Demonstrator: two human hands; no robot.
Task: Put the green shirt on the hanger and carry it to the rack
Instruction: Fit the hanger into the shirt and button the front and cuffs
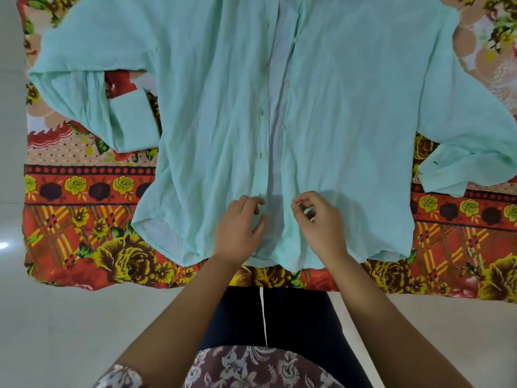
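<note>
The green shirt (218, 107) lies flat and face up on a floral cloth, its front unbuttoned, with a pale strip of lining showing down the middle. Both sleeves are folded in at the sides. My left hand (240, 228) pinches the left front edge near the hem, by the lowest buttonhole. On the other side of the gap, my right hand (319, 222) has its fingers curled on the right front edge, where the buttons run. No hanger or rack shows in the head view.
The red and yellow floral cloth (84, 208) is spread on a pale tiled floor (70, 331). My dark trousers and patterned top fill the bottom middle of the view.
</note>
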